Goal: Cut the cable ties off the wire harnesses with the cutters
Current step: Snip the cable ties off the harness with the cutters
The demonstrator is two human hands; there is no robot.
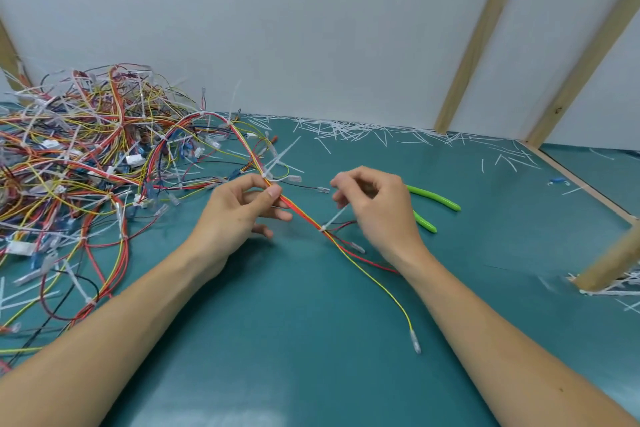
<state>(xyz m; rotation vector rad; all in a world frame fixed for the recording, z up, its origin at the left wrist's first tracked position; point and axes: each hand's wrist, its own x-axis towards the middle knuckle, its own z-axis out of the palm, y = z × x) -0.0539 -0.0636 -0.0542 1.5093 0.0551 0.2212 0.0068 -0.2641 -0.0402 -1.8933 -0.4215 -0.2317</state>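
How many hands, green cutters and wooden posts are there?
Hands: 2, the left hand and the right hand
Green-handled cutters: 1
Wooden posts: 3, at and
Total: 6

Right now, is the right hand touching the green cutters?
Cannot tell. In the head view the right hand pinches a cable tie's tail, and the cutters' green handles poke out behind it, hiding any contact or gap.

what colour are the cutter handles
Bright green, seen in the head view: cutters behind the right hand.
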